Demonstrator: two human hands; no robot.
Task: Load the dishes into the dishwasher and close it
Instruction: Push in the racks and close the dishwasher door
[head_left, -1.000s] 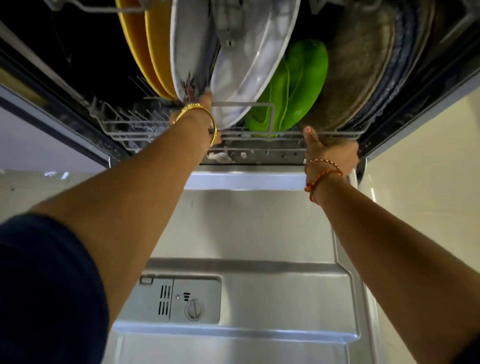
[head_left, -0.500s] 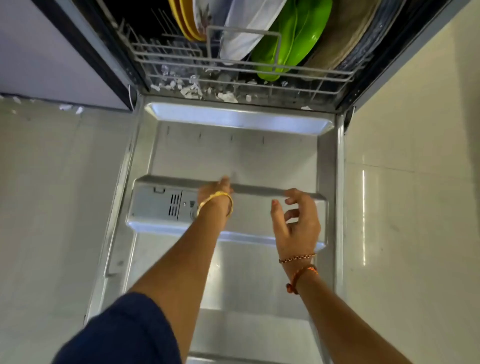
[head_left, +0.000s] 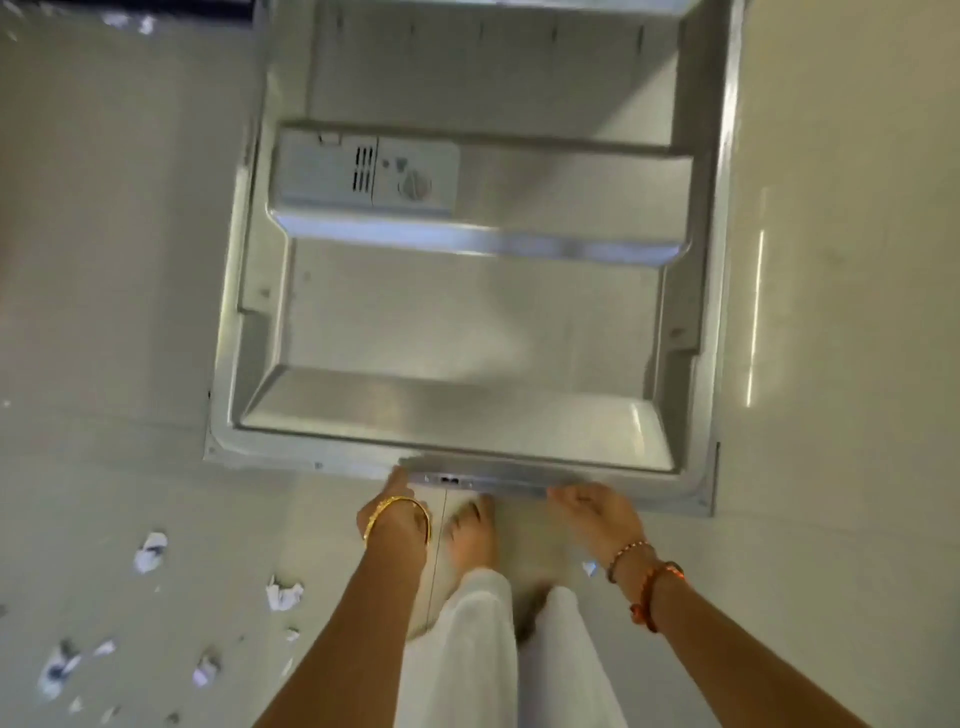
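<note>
The dishwasher door (head_left: 467, 322) lies open and flat below me, its steel inner side facing up. The detergent dispenser (head_left: 363, 174) sits in its upper left part. My left hand (head_left: 397, 512), with a gold bangle, is at the door's near edge; the thumb touches the rim and the fingers go under it. My right hand (head_left: 597, 512), with bead bracelets, curls its fingers around the same edge further right. The rack and the dishes are out of view.
Pale tiled floor surrounds the door. Several torn paper scraps (head_left: 150, 551) lie on the floor to the lower left. My bare foot (head_left: 470, 535) and white trouser legs stand just before the door's near edge, between my arms.
My hands left the rack, drew back over the door and now hold its near edge. My view has dropped from the loaded rack to the door and floor.
</note>
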